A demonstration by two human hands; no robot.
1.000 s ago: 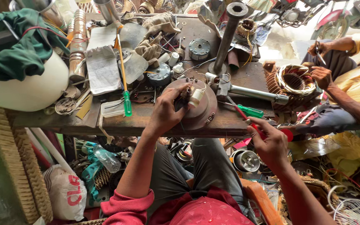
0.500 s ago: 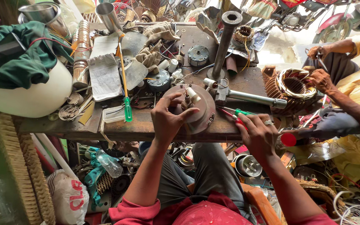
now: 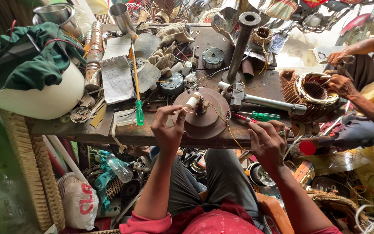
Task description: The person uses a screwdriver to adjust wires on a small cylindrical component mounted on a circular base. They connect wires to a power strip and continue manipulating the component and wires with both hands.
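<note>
My left hand [image 3: 166,130] is at the near edge of the counter [image 3: 109,132], beside the round brown motor plate [image 3: 201,123]. My thumb and first finger pinch a thin wire that runs to the small white spool [image 3: 192,102] on top of the plate. The wire is so thin I can hardly see it. The plate lies flat, and the spool on it lies on its side, with its long way pointing from me up and to the right.

My right hand [image 3: 268,141] is at the counter edge near the green-handled screwdriver [image 3: 256,116]. My fingers curl there, but I cannot tell if they hold anything, because the back of my hand hides them. The screwdriver lies flat, its long way going left to right, green handle to the right. A red round cap [image 3: 307,147] sits just past my hand.

Another screwdriver [image 3: 137,86] with a yellow shaft lies the other way, pointing away from me, its green handle near the edge.

A white sheet of paper [image 3: 117,78] with small writing lies left of it. Under the counter a white sack [image 3: 79,200] with big red letters is partly cut off by junk. On the right, another person's hands [image 3: 340,73] work on a copper coil [image 3: 314,91]; the rest of that person is out of view
</note>
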